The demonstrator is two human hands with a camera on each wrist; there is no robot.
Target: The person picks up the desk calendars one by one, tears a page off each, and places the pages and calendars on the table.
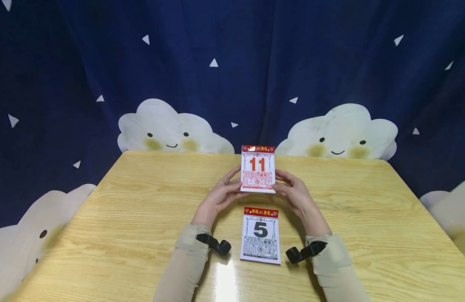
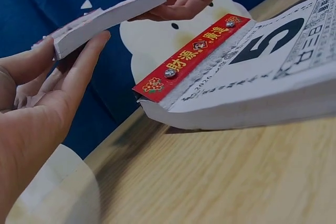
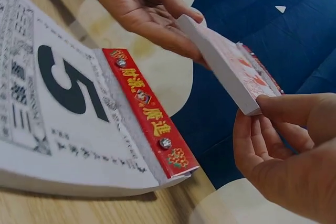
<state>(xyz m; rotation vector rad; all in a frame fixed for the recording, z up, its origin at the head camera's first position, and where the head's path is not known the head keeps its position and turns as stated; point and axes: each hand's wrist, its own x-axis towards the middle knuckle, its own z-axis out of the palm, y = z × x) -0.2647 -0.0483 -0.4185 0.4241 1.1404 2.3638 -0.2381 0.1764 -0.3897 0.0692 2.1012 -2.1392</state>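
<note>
Both hands hold up a tear-off calendar with a red header strip and a red number 11. My left hand grips its left edge, thumb on the front and fingers behind. On the opposite side my right hand pinches the lower right edge the same way. In the left wrist view the pad's white page edge shows between the two hands, raised off the table. A second tear-off calendar, with a black number 5, lies face up on the table between the forearms.
The wooden table spreads out on both sides of the arms. Behind it hangs a dark blue curtain with white clouds and triangles. A black wrist camera mount is strapped to the left sleeve, another mount to the right.
</note>
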